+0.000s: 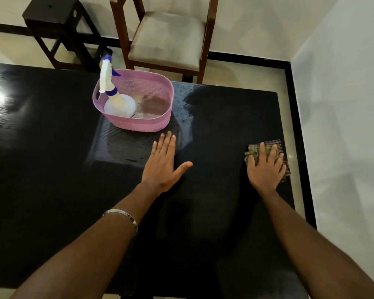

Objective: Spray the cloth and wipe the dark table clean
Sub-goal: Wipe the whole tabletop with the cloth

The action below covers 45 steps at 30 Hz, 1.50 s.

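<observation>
A glossy, dark, rectangular wooden bench (52, 169) filled most of the view, its surface reflecting light at the far left and showing damp streaks and droplets near the middle. The person's right hand (266, 169) lay flat on a folded, checked woven cloth (283, 162) in brown and grey tones, close to the right edge of the bench; its fingers (262, 151) were straight and slightly spread, pressing down on the fabric without curling round it. The left hand (162, 165) rested palm-down on the bare bench, fingers straight and together, thumb angled out, gripping nothing. A thin silver metal bangle (125, 216) circled the left forearm. Just beyond the left hand stood an oval pink plastic basket (138, 124) with perforated, lattice-textured walls. Inside it, at the left end, stood a translucent white plastic spray bottle (119, 104) with a white trigger head and blue nozzle rising above the rim. Behind the bench stood a brown wooden chair with a grey cushioned seat (168, 37) and a dark wooden stool (52, 16).
</observation>
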Each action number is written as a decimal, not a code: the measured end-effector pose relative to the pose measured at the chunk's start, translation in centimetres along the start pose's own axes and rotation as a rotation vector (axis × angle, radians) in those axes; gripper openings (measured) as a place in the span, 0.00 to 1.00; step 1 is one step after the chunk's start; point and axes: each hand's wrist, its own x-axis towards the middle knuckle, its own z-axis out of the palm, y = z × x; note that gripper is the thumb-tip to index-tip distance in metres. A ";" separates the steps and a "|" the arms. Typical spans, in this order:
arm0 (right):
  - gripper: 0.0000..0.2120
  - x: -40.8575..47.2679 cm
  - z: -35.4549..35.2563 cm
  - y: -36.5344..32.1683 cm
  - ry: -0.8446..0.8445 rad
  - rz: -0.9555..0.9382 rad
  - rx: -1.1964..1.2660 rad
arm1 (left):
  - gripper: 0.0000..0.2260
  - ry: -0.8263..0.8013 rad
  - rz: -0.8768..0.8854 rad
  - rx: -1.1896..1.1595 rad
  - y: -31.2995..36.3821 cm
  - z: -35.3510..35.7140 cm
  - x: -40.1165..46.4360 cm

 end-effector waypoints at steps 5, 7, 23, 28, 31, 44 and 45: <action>0.31 -4.1 1.5 -7.3 -0.038 0.017 -0.017 | 0.47 -0.005 0.008 0.024 -5.0 -0.9 -1.1; 0.32 -6.3 2.6 -11.2 -0.043 -0.027 -0.022 | 0.47 -0.011 -0.003 0.028 -7.5 -1.4 -1.8; 0.32 -21.6 9.8 -38.0 -0.096 -0.329 0.028 | 0.46 0.008 -0.018 0.001 -26.5 -7.4 -6.0; 0.38 -25.4 10.8 -44.3 -0.254 -0.608 -0.021 | 0.45 0.015 -0.053 -0.012 -29.6 -8.9 -7.5; 0.44 -26.5 11.2 -45.8 -0.314 -0.776 -0.054 | 0.44 0.018 -0.062 -0.013 -30.3 -9.7 -7.8; 0.34 -15.1 4.5 -11.9 -0.057 0.023 -0.083 | 0.44 -0.063 0.076 -0.053 -20.8 -6.8 -5.2; 0.32 -14.5 3.6 -9.2 -0.058 0.124 -0.057 | 0.44 -0.073 0.084 -0.048 -19.8 -6.5 -5.1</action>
